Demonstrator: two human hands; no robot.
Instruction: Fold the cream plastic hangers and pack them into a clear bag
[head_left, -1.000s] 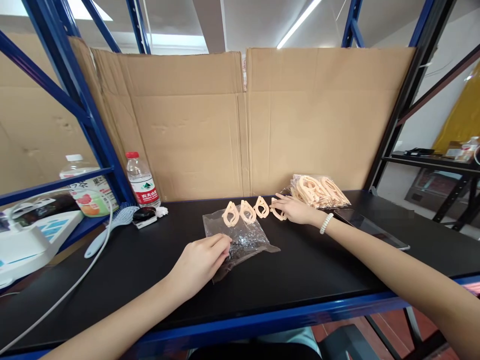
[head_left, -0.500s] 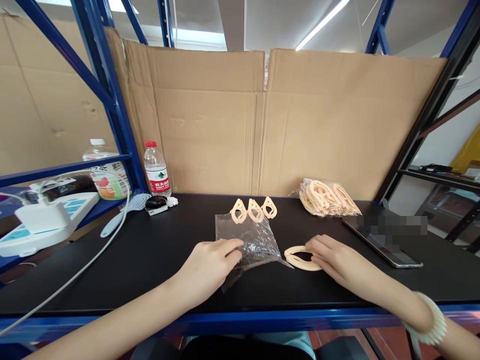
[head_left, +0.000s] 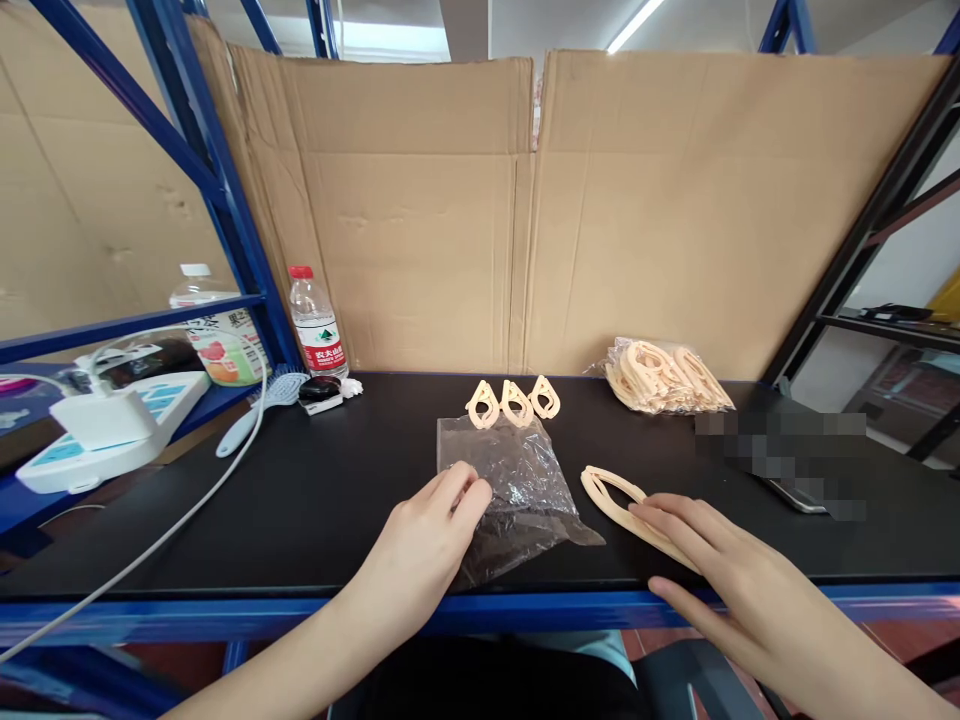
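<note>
See a pale loop (head_left: 616,508) lying aslant on the near part of the black worktop (head_left: 367,480), aimed with its free end toward ten o'clock. Taking that loop as the centre of the dial, find the right hand (head_left: 739,580) at four, resting fingers on the loop and spreading its thumb away; cannot tell any grip from this angle. Spot the left hand (head_left: 427,540) at nine, clamped by its fingertips on the left edge of a clear bag (head_left: 510,470). Notice the two hands well apart, and the crumpled bag between them, flat on the worktop. At ten, count three smaller loops (head_left: 516,420) in a row, two meeting the bag's far edge, one just past its corner.

At one, see a filled packet (head_left: 667,378) of similar pale loops, near the cardboard panels (head_left: 405,240) at twelve. At three, make out a dark device (head_left: 801,497), largely blurred over. Farther out at ten, find a red-capped water bottle (head_left: 319,335), just behind a small black object (head_left: 322,388) and a pale blue brush (head_left: 279,391). Well off at nine, see a power strip (head_left: 64,470) bearing a white adapter (head_left: 105,418)
</note>
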